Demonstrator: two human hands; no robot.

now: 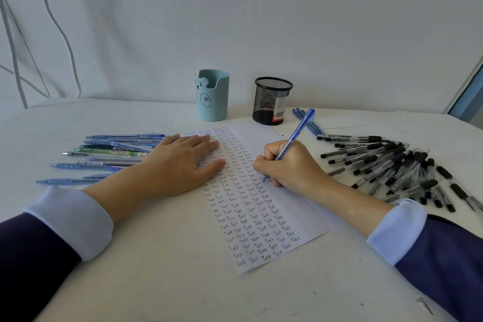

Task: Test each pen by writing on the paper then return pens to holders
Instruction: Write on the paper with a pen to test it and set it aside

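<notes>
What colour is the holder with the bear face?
The bear holder is pale teal; head view.

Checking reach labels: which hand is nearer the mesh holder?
Right. The right hand, gripping a blue pen, is in front of the mesh holder; the left hand lies flat on the paper, farther left.

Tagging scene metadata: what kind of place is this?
Likely an office or study desk: white table against a plain wall, blue pen holder and black mesh holder, paper covered in handwritten "Test", black pens heaped beside it.
</notes>
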